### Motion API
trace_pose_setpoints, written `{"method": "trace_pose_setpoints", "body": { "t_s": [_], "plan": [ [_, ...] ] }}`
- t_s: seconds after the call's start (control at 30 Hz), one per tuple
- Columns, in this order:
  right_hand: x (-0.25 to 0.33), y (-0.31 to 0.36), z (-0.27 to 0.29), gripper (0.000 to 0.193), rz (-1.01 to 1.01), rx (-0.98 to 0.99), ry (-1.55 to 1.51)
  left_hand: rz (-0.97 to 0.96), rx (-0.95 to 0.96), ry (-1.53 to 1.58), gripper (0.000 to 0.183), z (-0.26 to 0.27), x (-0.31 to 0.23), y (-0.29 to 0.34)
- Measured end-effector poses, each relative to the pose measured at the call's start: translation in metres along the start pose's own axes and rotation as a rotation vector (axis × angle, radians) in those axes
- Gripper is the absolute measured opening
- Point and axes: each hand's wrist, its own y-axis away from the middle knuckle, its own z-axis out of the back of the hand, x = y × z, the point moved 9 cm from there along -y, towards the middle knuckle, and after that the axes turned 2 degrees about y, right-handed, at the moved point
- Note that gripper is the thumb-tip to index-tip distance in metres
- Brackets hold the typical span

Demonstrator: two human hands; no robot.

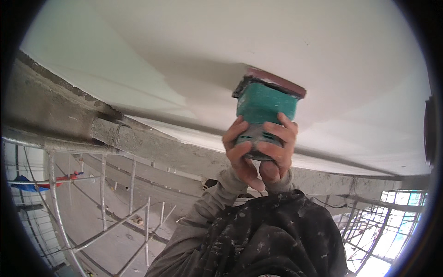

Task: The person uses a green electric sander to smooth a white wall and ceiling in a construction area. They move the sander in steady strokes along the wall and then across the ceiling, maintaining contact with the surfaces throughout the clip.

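A green electric sander (264, 102) with a dark grey rear end is raised against a smooth white plastered surface (350, 51). Its flat pad, edged with reddish-brown sandpaper (281, 83), lies at or very close to the plaster; exact contact is hard to make out. My left hand (238, 145) wraps the tool's grey end from the left. From the right, my right hand (282, 143) closes round the same end, its fingertips reaching the green body. Both hands are closed on the sander, and part of the grip is hidden behind the fingers.
A rough concrete beam (161, 150) runs below the plaster. Metal scaffold poles (104, 194) stand at the lower left, with red and blue cloth (60, 180) hanging near them. More scaffolding (378, 231) shows in bright light at the lower right. A dark object (430, 131) juts in at the right edge.
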Motion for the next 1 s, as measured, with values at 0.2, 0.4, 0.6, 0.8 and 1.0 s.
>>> {"method": "trace_pose_setpoints", "body": {
  "t_s": [0.2,0.4,0.6,0.8,1.0],
  "plan": [
    [-0.039,0.004,0.019,0.05,-0.54,0.309,-0.53,0.249,0.148,0.066,0.085,0.009,0.023,-0.002],
    [-0.066,0.03,0.147,0.057,-0.648,-0.087,-0.197,0.078,0.303,0.017,0.079,-0.009,-0.007,-0.043],
    [-0.089,0.118,0.203,0.062,-0.928,-0.106,-0.153,0.058,0.026,-0.104,0.085,0.021,0.01,-0.105],
    [-0.096,0.265,0.214,0.059,-1.39,0.066,-0.43,0.34,-0.026,-0.112,0.085,0.015,0.007,-0.111],
    [-0.102,0.457,0.234,0.052,-1.805,-0.034,-0.495,0.017,0.085,-0.332,0.082,-0.033,-0.056,-0.113]
  ]
}}
